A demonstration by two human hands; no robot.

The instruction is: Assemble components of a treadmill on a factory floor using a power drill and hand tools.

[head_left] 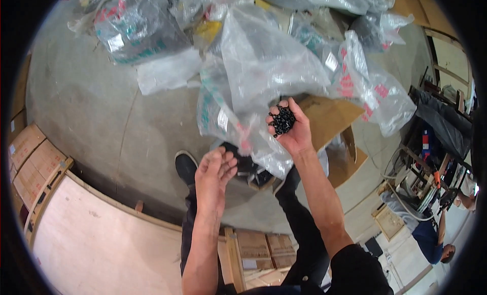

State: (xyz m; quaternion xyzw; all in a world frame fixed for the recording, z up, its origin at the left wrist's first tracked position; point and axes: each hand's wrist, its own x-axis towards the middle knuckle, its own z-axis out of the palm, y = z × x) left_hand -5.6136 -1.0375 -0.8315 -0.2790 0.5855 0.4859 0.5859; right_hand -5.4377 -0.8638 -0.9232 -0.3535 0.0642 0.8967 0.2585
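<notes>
My right hand is cupped round a handful of small black parts, several of them with ring-like ends. It is in front of the edge of a cardboard box and just below a large clear plastic bag. Lower and to the left, my left hand has its fingers curled in towards the thumb; whatever they may hold is too small or hidden. Beside its fingertips a clear bag with coloured print hangs down, and dark items lie partly covered below.
More plastic bags of dark goods are heaped on the concrete floor. A pale wooden board and stacked cartons stand at the left. At the far right, another person is near cluttered equipment.
</notes>
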